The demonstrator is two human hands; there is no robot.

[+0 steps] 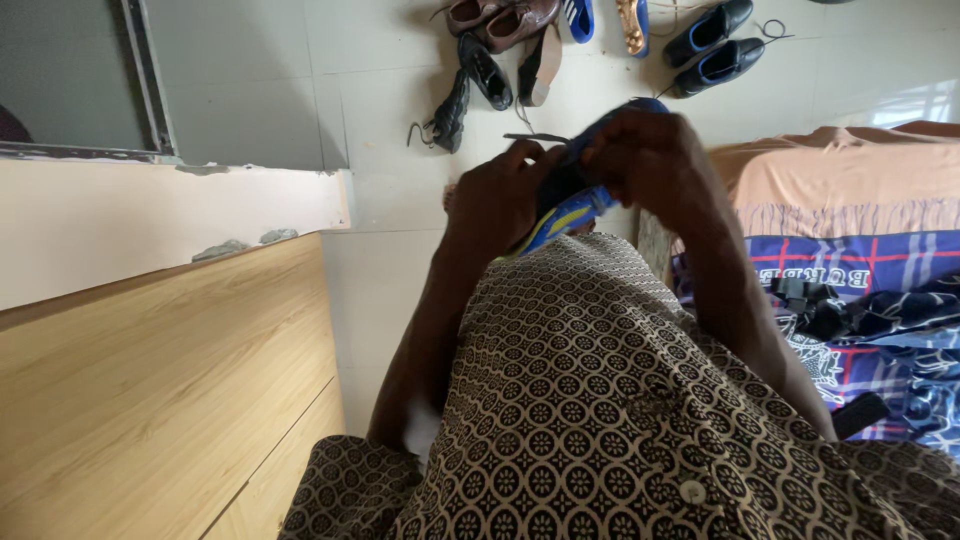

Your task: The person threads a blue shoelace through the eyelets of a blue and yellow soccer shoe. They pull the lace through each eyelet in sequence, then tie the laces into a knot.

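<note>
Blue-and-yellow football boot (572, 208) at frame centre, above the lap | left hand (500, 200) clasps its side, right hand (650, 160) curled over its top, fingers pressed on it | loose shoes (500, 50) on tiled floor (390, 270), upper frame, untouched | progress: boot in hand, lacing state hidden

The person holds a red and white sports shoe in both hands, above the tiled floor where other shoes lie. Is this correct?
Not quite. In the head view, the sports shoe held by the left hand and right hand is blue and yellow, not red and white. Other shoes do lie on the pale tiled floor.
</note>
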